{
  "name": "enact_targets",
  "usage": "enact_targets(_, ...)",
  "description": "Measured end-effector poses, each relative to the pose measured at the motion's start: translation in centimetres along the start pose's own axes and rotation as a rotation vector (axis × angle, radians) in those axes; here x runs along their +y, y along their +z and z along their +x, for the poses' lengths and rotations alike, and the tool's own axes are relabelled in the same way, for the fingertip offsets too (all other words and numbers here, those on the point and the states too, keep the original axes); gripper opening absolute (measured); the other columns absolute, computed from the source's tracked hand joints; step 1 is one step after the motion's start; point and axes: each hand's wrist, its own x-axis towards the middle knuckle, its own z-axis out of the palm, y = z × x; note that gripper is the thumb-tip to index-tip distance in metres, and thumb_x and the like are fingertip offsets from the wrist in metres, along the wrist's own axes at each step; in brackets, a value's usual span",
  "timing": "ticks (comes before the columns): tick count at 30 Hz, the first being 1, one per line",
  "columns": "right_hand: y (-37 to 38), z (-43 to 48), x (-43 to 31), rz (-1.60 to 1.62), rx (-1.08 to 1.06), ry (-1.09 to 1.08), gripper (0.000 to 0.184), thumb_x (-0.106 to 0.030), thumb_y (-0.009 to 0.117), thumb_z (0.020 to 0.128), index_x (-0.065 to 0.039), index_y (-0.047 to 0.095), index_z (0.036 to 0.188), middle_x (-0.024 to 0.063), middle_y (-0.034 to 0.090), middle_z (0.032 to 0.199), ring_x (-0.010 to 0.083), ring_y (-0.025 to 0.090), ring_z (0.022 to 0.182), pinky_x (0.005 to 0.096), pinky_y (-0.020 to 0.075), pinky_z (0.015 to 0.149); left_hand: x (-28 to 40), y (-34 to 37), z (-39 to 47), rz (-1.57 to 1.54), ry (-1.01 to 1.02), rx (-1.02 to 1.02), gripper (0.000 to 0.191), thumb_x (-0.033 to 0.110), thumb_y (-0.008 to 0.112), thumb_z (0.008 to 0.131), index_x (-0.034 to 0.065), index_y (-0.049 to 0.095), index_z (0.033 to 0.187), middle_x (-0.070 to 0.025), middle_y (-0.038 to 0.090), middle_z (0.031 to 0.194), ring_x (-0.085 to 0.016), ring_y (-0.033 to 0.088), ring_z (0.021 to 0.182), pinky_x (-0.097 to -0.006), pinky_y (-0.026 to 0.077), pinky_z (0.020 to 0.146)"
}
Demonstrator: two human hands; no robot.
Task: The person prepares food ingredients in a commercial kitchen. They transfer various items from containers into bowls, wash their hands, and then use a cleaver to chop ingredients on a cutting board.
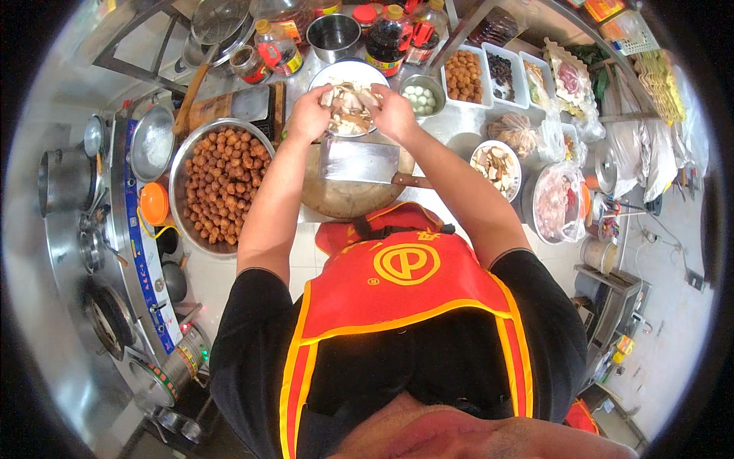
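Observation:
A white bowl [350, 67] of sliced mushrooms [352, 112] stands at the far side of the round wooden chopping board [350, 198]. My left hand [309, 116] is at the bowl's left side and my right hand [395, 115] at its right. Both thumbs press in on a bunch of the slices; the other fingers are mostly hidden. Nearer to me, a cleaver [360, 162] lies flat across the board, its wooden handle pointing right, partly behind my right forearm.
On the left sits a large steel basin of brown fried balls [223, 183]. Small peeled eggs or white balls [418, 98] fill a metal bowl on the right. Beyond are sauce bottles [385, 43] and food trays [467, 74]. Another bowl of mushrooms [494, 166] stands near my right forearm.

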Motion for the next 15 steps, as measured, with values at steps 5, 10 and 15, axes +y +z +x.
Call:
enact_targets(5,-0.7,-0.3,-0.1,0.1,-0.026,0.0,0.034,-0.015,0.075,0.091,-0.008,0.077,0.125,0.019,0.078,0.117,0.0354,0.078,0.101,0.0437,0.062,0.089,1.1,-0.3,0.1,0.314,0.2,0.014,0.041,0.014,0.081,0.087,0.0011,0.074,0.126,-0.0236,0.075,0.122,-0.039,0.07,0.118,-0.0444,0.055,0.104)
enact_targets(10,-1.7,-0.1,-0.7,-0.104,-0.054,-0.205,0.032,-0.014,0.069,0.091,-0.01,0.078,0.122,0.0205,0.077,0.111,0.0415,0.075,0.1,0.05,0.0606,0.089,1.3,-0.2,0.8,0.437,0.214,0.022,0.038,0.015,0.082,0.086,0.0057,0.077,0.122,-0.0208,0.073,0.124,-0.038,0.069,0.12,-0.0446,0.053,0.107)
enact_targets(15,-3.3,-1.4,0.5,-0.024,0.013,-0.115,0.031,-0.014,0.066,0.091,-0.014,0.078,0.12,0.0197,0.078,0.11,0.0411,0.075,0.097,0.0493,0.061,0.088,2.0,0.0,0.6,0.526,0.239,0.076,0.035,0.014,0.08,0.087,0.0068,0.078,0.121,-0.0209,0.07,0.133,-0.039,0.065,0.126,-0.0455,0.051,0.11)
